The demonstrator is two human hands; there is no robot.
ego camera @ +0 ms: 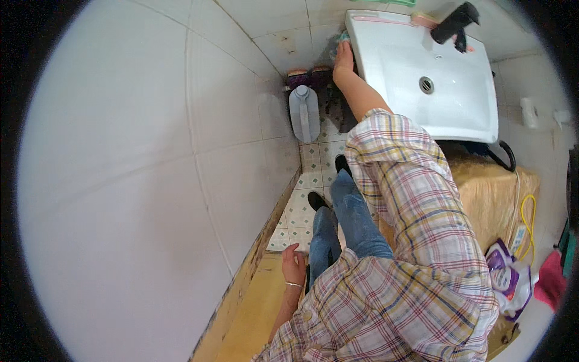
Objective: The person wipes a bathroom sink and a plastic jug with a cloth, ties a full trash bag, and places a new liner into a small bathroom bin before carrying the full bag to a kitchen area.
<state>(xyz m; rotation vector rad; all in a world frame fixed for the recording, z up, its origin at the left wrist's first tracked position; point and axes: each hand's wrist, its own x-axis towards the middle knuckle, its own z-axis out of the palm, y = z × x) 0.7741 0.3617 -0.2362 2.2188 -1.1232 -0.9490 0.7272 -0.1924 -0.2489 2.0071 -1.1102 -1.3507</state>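
My right hand (344, 61) reaches out along the left outer side of a white washbasin (389, 86). Its fingers press on a pale blue-green cloth (344, 37), which is mostly hidden behind the hand and the basin edge. My left hand (294, 267), with a silver bangle at the wrist, hangs low beside my jeans, its fingers loosely bent and holding nothing. A black faucet (452, 25) stands at the basin's far edge, and a metal drain (426, 85) sits in its bowl.
A grey plastic jug (304, 115) stands on the patterned tile floor (305, 203) by the tiled wall (226, 113). Dark purple shoes lie behind it. Right of me are a cloth-covered surface (484, 194), a yellow cable (533, 217) and purple-white packages (509, 280).
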